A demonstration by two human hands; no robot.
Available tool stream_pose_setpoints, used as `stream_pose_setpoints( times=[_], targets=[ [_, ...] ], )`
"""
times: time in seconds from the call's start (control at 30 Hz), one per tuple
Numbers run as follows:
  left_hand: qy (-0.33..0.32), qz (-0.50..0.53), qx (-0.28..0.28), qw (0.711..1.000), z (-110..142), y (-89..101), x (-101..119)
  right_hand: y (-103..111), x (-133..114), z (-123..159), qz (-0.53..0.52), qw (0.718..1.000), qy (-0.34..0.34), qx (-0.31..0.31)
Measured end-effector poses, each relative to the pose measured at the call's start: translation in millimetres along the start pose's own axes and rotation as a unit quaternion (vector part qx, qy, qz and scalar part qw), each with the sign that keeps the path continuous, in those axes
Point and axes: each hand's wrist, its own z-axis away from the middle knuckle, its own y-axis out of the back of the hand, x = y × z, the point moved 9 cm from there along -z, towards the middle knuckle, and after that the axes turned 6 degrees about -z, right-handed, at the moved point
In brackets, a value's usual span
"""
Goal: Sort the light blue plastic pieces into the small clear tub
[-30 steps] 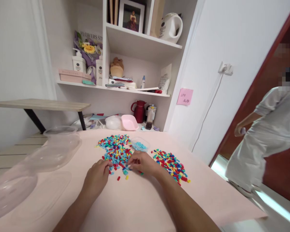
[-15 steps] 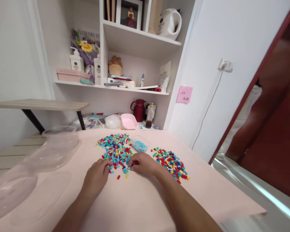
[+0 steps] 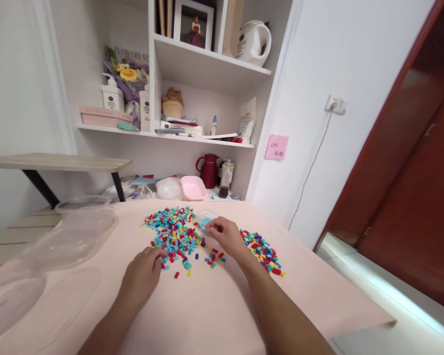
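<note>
My right hand point(image 3: 228, 237) is held over the near side of a small clear plastic container point(image 3: 206, 213) with light blue toy bricks point(image 3: 203, 222) in it. Its thumb and fingers are pinched together; what they hold, if anything, I cannot make out. At the near left edge of a mixed pile of coloured toy bricks point(image 3: 177, 239) rests my left hand point(image 3: 142, 271), fingers curled and closed, with the fingertips by the bricks. Whether it holds a brick is hidden. Several loose bricks point(image 3: 215, 257) lie below my right hand.
Another brick pile point(image 3: 262, 251) lies to the right of my right forearm. Clear plastic lids and tubs point(image 3: 77, 236) cover the table's left side. At the back stand a pink basin point(image 3: 194, 188), a red jug point(image 3: 209, 170) and a bottle point(image 3: 225, 180).
My right hand has moved up and right, from the pile's near edge to the container, partly covering it. Loose bricks now show where it was. My left hand stays at the pile.
</note>
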Motion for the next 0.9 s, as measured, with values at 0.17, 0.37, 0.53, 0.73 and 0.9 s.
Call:
stream_pose_setpoints(
  times=[0.17, 0.37, 0.53, 0.73, 0.9],
  targets=[
    [0.005, -0.005, 0.008, 1.0, -0.6, 0.0, -2.4, 44.8, 37.4, -1.2, -0.031, 0.98, -0.093, 0.174],
    [0.002, -0.001, 0.01, 1.0, -0.7, -0.2, -2.5, 47.7, 55.8, -1.7, 0.005, 0.975, -0.124, 0.182],
    [0.003, 0.0, 0.0, 1.0, -1.3, -1.0, -0.1, 39.7, 40.5, -2.6, -0.025, 0.983, -0.088, 0.159],
    [0.001, -0.003, 0.005, 1.0, 1.5, 2.5, 4.3, -22.8, -16.6, 8.3, -0.058, 0.994, 0.029, -0.089],
    [-0.001, -0.006, 0.008, 1.0, 1.4, 1.5, 3.8, -70.2, -42.1, 36.4, -0.016, 0.952, 0.12, -0.282]
  ],
)
